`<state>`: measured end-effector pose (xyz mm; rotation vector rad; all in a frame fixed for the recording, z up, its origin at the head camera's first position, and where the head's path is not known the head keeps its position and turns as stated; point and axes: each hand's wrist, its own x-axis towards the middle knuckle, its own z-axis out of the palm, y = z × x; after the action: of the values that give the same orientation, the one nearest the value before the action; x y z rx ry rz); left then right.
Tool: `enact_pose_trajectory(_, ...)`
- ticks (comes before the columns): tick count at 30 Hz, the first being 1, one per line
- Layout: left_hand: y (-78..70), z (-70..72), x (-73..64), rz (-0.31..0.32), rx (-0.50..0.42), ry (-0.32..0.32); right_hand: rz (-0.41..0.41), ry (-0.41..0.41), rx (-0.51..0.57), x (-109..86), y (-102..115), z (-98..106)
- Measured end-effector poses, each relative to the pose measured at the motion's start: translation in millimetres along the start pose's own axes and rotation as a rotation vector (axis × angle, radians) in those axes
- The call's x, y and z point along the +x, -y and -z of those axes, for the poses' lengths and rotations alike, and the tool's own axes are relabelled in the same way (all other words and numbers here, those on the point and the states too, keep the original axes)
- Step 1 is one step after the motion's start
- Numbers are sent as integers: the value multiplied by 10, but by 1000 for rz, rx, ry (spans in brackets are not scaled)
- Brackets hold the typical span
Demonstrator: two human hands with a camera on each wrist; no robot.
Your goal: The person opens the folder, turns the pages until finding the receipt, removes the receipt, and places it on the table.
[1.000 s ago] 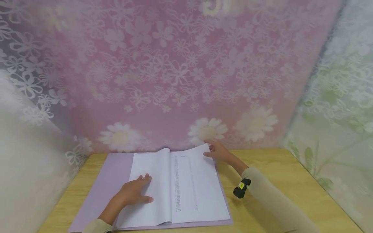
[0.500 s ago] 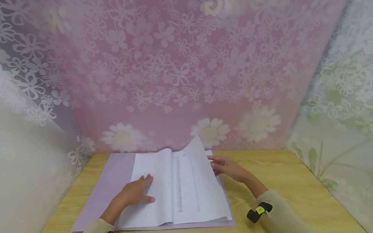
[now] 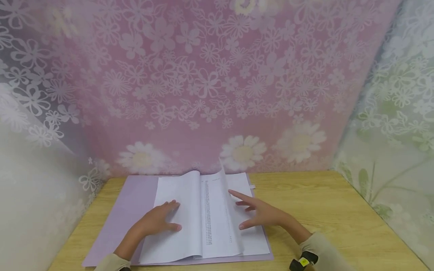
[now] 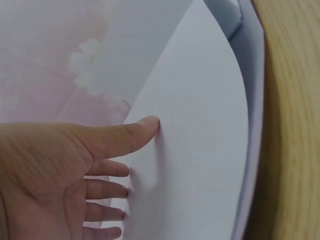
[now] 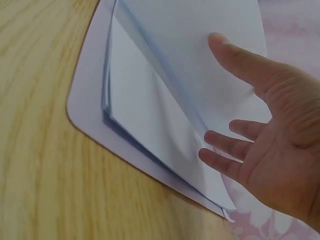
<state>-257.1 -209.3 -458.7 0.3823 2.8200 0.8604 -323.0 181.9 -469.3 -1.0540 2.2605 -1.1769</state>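
A lavender folder point(image 3: 116, 214) lies open on the table, with white sheets spread across it. My left hand point(image 3: 154, 222) rests on the left-hand pages point(image 3: 169, 246), fingers extended and thumb apart. To the right of the fold, a printed sheet point(image 3: 217, 222) stands partly raised and curves leftward, a column of small text on its face. Behind that sheet is my right hand point(image 3: 266, 214), its fingers spread and its index fingertip at the sheet's back. In the right wrist view the thumb point(image 5: 235, 57) lies against the lifted paper. More white pages point(image 3: 255, 241) lie beneath.
The wood-grain table point(image 3: 322, 210) extends on both sides of the folder. A pink flowered wall covering point(image 3: 203, 113) rises right behind it, with pale side panels left and right. A small white tab point(image 3: 252, 186) sticks out at the folder's right edge.
The right hand moved from the sheet's upper right corner down and in behind it. The sheet swung up and leftward, uncovering the page below. The left hand stayed in place.
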Motion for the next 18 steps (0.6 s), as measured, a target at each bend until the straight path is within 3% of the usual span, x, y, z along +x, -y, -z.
enact_pose_trajectory(9,-91,47,63,-56,-164,-71,61,-1,-89,85,13,-116)
enact_pose_trajectory(15,-265,10,184,-85,-484,-54,71,-3,-94,147,47,-161)
enact_pose_trajectory(18,-386,-30,257,-65,-624,-67,66,-4,-98,175,83,-178)
